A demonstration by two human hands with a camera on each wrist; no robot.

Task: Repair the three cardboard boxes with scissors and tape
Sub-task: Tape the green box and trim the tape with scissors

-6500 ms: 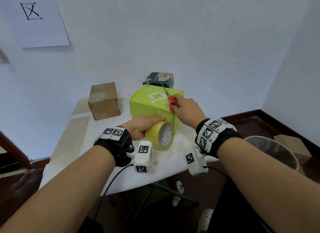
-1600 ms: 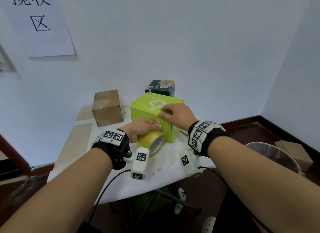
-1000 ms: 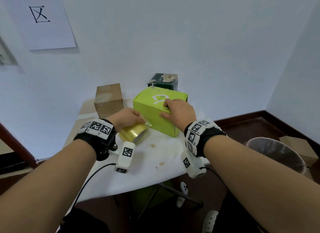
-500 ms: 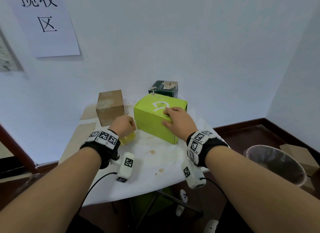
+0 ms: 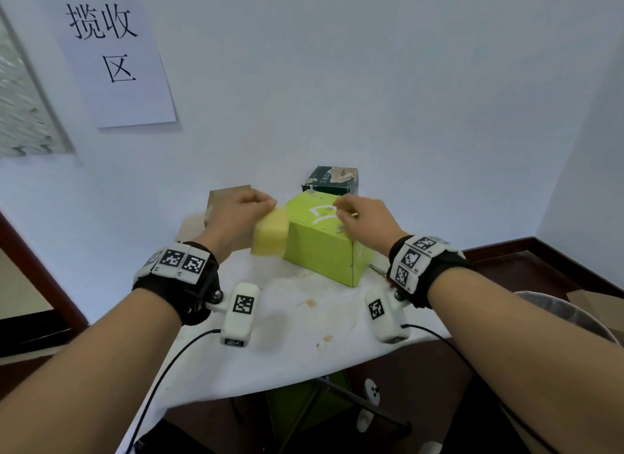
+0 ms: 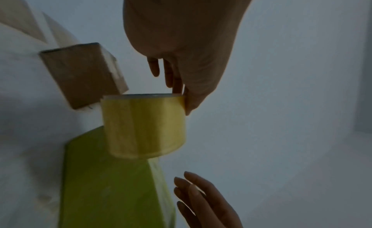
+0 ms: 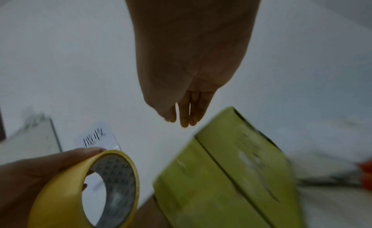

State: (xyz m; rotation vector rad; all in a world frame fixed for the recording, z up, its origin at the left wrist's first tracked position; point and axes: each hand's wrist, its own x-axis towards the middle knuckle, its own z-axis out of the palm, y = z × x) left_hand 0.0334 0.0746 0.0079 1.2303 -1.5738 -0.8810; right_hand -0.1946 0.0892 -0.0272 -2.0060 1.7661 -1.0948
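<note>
My left hand (image 5: 256, 210) grips a yellow tape roll (image 5: 270, 234), held in the air against the left upper edge of the lime green box (image 5: 320, 251). The left wrist view shows its thumb and fingers (image 6: 179, 86) pinching the roll (image 6: 144, 125). My right hand (image 5: 358, 217) hovers over the green box's top with fingers loosely straight (image 7: 187, 117) and holds nothing. A brown cardboard box (image 5: 219, 196) stands behind my left hand, partly hidden. A dark green box (image 5: 332, 180) sits at the back. The scissors (image 7: 342, 177) lie on the table right of the green box.
The table (image 5: 287, 335) carries a stained white cloth and backs onto a white wall with a paper sign (image 5: 114, 58). A grey bin (image 5: 557, 315) stands on the floor to the right, beyond the table edge.
My left hand has lifted the tape roll from the table up beside the green box's top. My right hand has come off the box top and now hovers over it.
</note>
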